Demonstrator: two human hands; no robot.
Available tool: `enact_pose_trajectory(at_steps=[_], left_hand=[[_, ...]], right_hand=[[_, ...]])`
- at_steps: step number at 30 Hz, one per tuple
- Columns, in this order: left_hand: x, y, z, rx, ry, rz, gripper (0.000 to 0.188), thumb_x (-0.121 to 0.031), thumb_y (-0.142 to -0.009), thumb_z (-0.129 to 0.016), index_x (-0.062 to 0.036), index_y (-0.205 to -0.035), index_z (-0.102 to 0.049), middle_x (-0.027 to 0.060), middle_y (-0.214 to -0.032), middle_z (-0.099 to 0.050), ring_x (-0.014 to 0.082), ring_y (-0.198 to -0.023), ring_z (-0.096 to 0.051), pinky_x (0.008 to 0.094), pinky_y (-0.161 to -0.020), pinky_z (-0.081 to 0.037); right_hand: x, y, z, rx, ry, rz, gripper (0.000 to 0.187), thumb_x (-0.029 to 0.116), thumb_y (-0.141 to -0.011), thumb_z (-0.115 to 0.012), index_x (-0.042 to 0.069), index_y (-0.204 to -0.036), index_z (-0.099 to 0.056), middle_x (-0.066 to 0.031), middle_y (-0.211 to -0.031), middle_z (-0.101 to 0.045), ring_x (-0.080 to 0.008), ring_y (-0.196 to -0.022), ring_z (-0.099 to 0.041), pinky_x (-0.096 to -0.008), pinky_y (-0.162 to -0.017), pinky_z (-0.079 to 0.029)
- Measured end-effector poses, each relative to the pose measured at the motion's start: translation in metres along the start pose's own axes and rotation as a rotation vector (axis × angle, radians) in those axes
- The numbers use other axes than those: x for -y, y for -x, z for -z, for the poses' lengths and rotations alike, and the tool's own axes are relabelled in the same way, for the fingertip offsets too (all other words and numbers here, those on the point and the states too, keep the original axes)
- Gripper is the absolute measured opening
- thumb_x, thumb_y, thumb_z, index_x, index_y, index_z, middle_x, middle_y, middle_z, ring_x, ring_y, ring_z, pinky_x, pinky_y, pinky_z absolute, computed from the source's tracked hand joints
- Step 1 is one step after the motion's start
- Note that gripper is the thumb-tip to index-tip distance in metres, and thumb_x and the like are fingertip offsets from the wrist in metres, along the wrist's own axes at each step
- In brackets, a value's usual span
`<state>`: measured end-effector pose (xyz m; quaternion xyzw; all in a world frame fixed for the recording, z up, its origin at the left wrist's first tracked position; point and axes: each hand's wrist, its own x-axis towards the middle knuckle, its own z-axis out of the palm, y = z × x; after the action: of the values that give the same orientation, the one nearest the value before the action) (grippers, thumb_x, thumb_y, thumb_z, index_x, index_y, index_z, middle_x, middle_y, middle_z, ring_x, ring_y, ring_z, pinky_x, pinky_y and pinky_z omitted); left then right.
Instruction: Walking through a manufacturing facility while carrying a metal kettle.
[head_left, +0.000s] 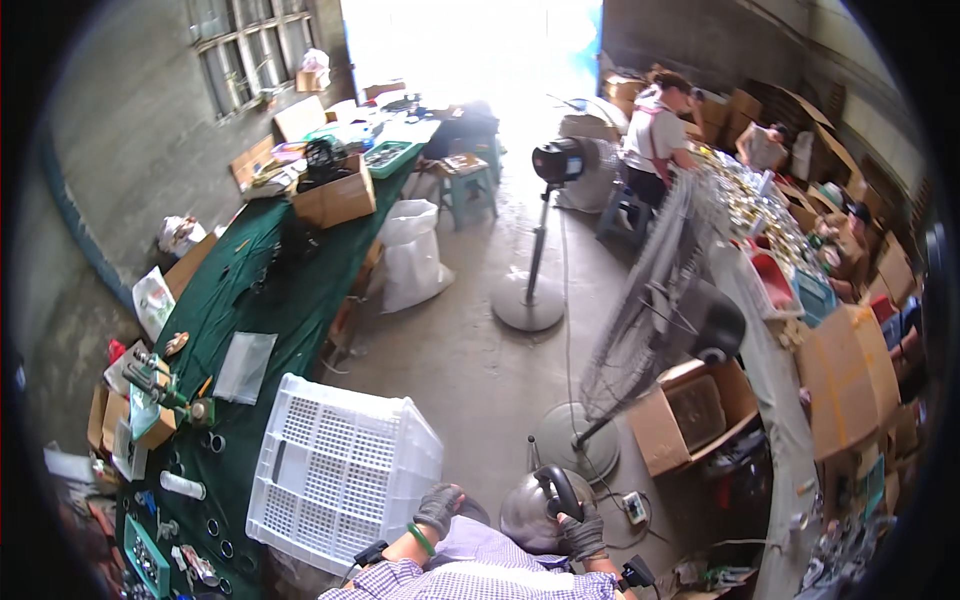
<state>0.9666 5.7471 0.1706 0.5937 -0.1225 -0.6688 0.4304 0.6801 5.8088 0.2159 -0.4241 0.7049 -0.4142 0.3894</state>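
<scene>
My left hand (440, 507), in a dark grey glove with bare fingertips, has its fingers curled in front of my checked shirt. Whatever it may hold is hidden. A green bangle (420, 540) circles that wrist. My right hand (582, 535), gloved the same way, closes around the lower end of a thick black curved handle (556, 490). This handle belongs to a round grey metal kettle (522, 515), which hangs or stands in front of my body; its underside is hidden. Beside my left hand is a white perforated plastic crate (345, 470).
A pedestal fan (650, 310) stands ahead on the right, another fan (555, 165) farther off. Cables cross the floor. A green-covered table (290, 300) runs along the left. People work at a heaped table (740, 200) on the right. An open cardboard box (650, 430) lies near the closer fan.
</scene>
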Motion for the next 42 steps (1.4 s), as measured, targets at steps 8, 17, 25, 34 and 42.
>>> enact_pose_trajectory(at_steps=[8, 17, 25, 34, 42], left_hand=[[-0.102, -0.038, 0.067, -0.063, -0.672, -0.123, 0.025, -0.022, -0.075, -0.064, -0.0032, -0.092, -0.064, 0.0079, -0.084, -0.065, 0.0141, -0.078, -0.058, 0.0265, -0.071, -0.047], [-0.076, -0.118, 0.169, -0.1, -0.338, -0.05, 0.029, -0.025, -0.08, -0.064, -0.0015, -0.097, -0.064, 0.0052, -0.086, -0.064, 0.0147, -0.08, -0.057, 0.0269, -0.074, -0.045], [-0.006, -0.168, 0.224, -0.283, -0.432, -0.466, 0.024, -0.027, -0.085, -0.059, -0.005, -0.095, -0.062, 0.0078, -0.09, -0.062, 0.0177, -0.082, -0.058, 0.0323, -0.071, -0.047], [-0.161, -0.191, 0.145, -0.434, 0.264, -0.075, 0.021, -0.028, -0.084, -0.06, -0.0082, -0.08, -0.057, 0.0064, -0.078, -0.058, 0.0194, -0.075, -0.056, 0.0346, -0.065, -0.048], [-0.327, -0.295, 0.007, -0.433, 0.775, -0.024, 0.018, -0.025, -0.085, -0.059, -0.0098, -0.077, -0.055, 0.0053, -0.074, -0.057, 0.0191, -0.071, -0.056, 0.0347, -0.061, -0.047]], right_hand=[[0.032, -0.119, -0.144, 0.139, 0.08, 0.05, 0.046, 0.029, -0.061, -0.074, 0.002, -0.094, -0.06, -0.0078, -0.08, -0.062, -0.0173, -0.073, -0.058, -0.0341, -0.067, -0.048], [0.133, -0.221, -0.274, 0.329, 0.031, -0.051, 0.051, 0.017, -0.068, -0.071, 0.003, -0.115, -0.057, -0.0096, -0.097, -0.062, -0.0189, -0.086, -0.058, -0.0309, -0.074, -0.047], [0.175, -0.318, -0.365, 0.486, 0.135, -0.04, 0.056, 0.021, -0.065, -0.073, 0.004, -0.116, -0.057, -0.0121, -0.105, -0.062, -0.0243, -0.096, -0.057, -0.0339, -0.082, -0.046], [0.174, -0.458, -0.456, 0.652, 0.243, -0.194, 0.038, 0.022, -0.067, -0.075, 0.005, -0.099, -0.066, -0.0064, -0.083, -0.064, -0.0154, -0.076, -0.058, -0.0312, -0.068, -0.046], [0.202, -0.604, -0.512, 0.873, 0.149, -0.236, 0.025, 0.021, -0.074, -0.069, 0.006, -0.093, -0.067, -0.0037, -0.076, -0.062, -0.0133, -0.067, -0.055, -0.029, -0.06, -0.045]])
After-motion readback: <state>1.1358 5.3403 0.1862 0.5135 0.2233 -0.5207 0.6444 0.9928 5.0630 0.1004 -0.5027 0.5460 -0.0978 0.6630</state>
